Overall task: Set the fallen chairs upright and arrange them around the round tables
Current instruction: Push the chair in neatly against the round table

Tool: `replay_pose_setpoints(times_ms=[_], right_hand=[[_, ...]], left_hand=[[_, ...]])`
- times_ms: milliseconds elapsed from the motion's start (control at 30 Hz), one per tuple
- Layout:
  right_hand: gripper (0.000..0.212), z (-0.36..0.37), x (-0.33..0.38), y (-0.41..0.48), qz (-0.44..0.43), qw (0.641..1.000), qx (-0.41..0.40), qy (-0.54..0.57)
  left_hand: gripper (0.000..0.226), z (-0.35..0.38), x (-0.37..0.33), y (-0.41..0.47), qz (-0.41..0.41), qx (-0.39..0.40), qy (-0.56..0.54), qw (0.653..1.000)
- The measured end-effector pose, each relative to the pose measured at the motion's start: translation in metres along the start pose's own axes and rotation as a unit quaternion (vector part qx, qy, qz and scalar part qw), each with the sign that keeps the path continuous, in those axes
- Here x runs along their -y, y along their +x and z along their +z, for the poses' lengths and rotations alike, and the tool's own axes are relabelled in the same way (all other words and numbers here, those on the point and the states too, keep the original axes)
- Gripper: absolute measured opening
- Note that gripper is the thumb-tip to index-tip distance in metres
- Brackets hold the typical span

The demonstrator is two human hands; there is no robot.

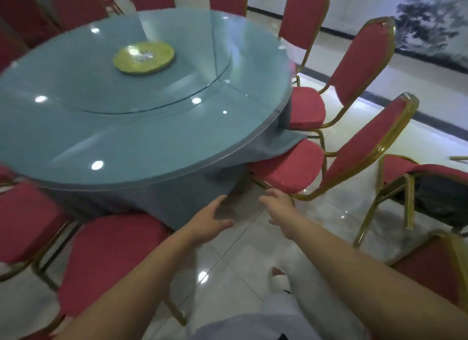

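A round table point(152, 147) with a blue-grey cloth and glass top fills the upper left. Red-cushioned chairs with gold frames ring it: one at the near left point(109, 258), one at the right point(288, 167) tucked against the cloth, another behind it point(306, 106). A fallen chair point(415, 182) lies on its side at the far right. My left hand point(210, 223) and right hand point(278, 210) both reach forward over the floor gap between chairs, fingers relaxed, holding nothing. My right hand is just below the right chair's seat edge.
A yellow-green disc point(144, 57) sits at the centre of the glass turntable. More red chairs stand behind the table. Another chair back point(435, 271) is close at my lower right. A shiny tiled floor point(228, 258) lies under my arms. A mural wall point(417, 23) runs along the back right.
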State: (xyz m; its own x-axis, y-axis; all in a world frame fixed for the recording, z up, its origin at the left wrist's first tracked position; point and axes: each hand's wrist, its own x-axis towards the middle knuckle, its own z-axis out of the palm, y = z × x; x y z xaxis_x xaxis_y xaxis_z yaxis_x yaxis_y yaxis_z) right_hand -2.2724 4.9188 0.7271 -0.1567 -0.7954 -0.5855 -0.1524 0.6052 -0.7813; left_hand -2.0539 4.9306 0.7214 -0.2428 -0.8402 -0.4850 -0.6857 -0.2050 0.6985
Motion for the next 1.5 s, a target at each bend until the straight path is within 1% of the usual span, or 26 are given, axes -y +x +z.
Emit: replay_pose_setpoints(times_ms=[100,167,233,333,400,467,533,567,600,633,667,733,800,867,933,1000,1033,1067,1100,1133,1167,1233,1300,1400,1500], right_hand=[[0.038,0.100,-0.015,-0.055,-0.046,0.995,0.069,-0.063],[0.042,0.165,-0.025,-0.094,-0.064,0.985,0.117,-0.106],[0.047,0.221,-0.030,-0.136,-0.082,0.972,0.169,-0.143],[0.049,0.287,-0.038,-0.195,-0.127,0.945,0.240,-0.181],[0.050,0.322,-0.043,-0.229,-0.151,0.919,0.294,-0.215],[0.063,0.351,-0.051,-0.259,-0.158,0.883,0.367,-0.245],[0.084,0.378,-0.058,-0.285,-0.161,0.837,0.432,-0.293],[0.087,0.391,-0.063,-0.298,-0.168,0.811,0.457,-0.325],[0.080,0.403,-0.069,-0.308,-0.184,0.784,0.472,-0.359],[0.067,0.415,-0.078,-0.314,-0.216,0.760,0.466,-0.399],[0.056,0.424,-0.086,-0.318,-0.258,0.741,0.439,-0.438],[0.042,0.434,-0.096,-0.318,-0.335,0.723,0.363,-0.484],[0.037,0.436,-0.099,-0.314,-0.354,0.728,0.334,-0.483],[0.038,0.433,-0.098,-0.311,-0.337,0.738,0.340,-0.475],[0.036,0.426,-0.096,-0.308,-0.332,0.738,0.343,-0.477],[0.031,0.410,-0.096,-0.301,-0.327,0.741,0.332,-0.484],[0.030,0.400,-0.095,-0.296,-0.326,0.743,0.326,-0.486],[0.027,0.387,-0.094,-0.291,-0.325,0.743,0.320,-0.489],[0.021,0.373,-0.093,-0.285,-0.325,0.743,0.310,-0.497],[0.018,0.358,-0.091,-0.279,-0.324,0.742,0.296,-0.507],[0.019,0.341,-0.089,-0.274,-0.320,0.743,0.279,-0.518],[0.013,0.307,-0.086,-0.262,-0.305,0.748,0.245,-0.536],[0.008,0.272,-0.084,-0.252,-0.295,0.749,0.208,-0.556],[0.019,0.223,-0.085,-0.243,-0.287,0.756,0.169,-0.563],[0.025,0.180,-0.092,-0.237,-0.267,0.767,0.137,-0.567]], left_hand=[[0.078,-0.048,0.062,-0.083,-0.012,-0.037,-0.004,0.999],[0.075,-0.082,0.107,-0.145,-0.031,-0.068,0.015,0.997],[0.071,-0.114,0.151,-0.207,-0.071,-0.096,0.038,0.992],[0.066,-0.154,0.211,-0.286,-0.131,-0.100,0.065,0.984],[0.065,-0.176,0.244,-0.328,-0.172,-0.096,0.069,0.978],[0.065,-0.189,0.274,-0.367,-0.216,-0.117,0.064,0.967],[0.067,-0.194,0.303,-0.402,-0.244,-0.173,0.067,0.952],[0.068,-0.194,0.318,-0.418,-0.252,-0.207,0.085,0.941],[0.068,-0.192,0.333,-0.431,-0.256,-0.236,0.107,0.931],[0.066,-0.188,0.346,-0.443,-0.257,-0.255,0.117,0.925],[0.063,-0.183,0.357,-0.452,-0.254,-0.266,0.102,0.924],[0.054,-0.173,0.375,-0.465,-0.230,-0.286,0.015,0.930],[0.055,-0.167,0.386,-0.470,-0.204,-0.297,-0.025,0.933],[0.067,-0.169,0.391,-0.473,-0.202,-0.281,-0.022,0.938],[0.081,-0.170,0.395,-0.471,-0.212,-0.248,0.022,0.945],[0.082,-0.164,0.397,-0.461,-0.218,-0.242,0.110,0.939],[0.076,-0.158,0.394,-0.455,-0.210,-0.258,0.136,0.933],[0.066,-0.152,0.390,-0.447,-0.191,-0.281,0.138,0.930],[0.052,-0.146,0.384,-0.438,-0.166,-0.302,0.119,0.931],[0.038,-0.138,0.375,-0.430,-0.142,-0.306,0.089,0.937],[0.029,-0.131,0.366,-0.421,-0.123,-0.290,0.063,0.947],[0.022,-0.111,0.344,-0.404,-0.105,-0.228,0.052,0.967],[0.012,-0.085,0.324,-0.387,-0.112,-0.179,0.074,0.975],[0.008,-0.046,0.293,-0.365,-0.098,-0.192,0.121,0.969],[0.007,-0.024,0.261,-0.342,-0.062,-0.190,0.142,0.970]])
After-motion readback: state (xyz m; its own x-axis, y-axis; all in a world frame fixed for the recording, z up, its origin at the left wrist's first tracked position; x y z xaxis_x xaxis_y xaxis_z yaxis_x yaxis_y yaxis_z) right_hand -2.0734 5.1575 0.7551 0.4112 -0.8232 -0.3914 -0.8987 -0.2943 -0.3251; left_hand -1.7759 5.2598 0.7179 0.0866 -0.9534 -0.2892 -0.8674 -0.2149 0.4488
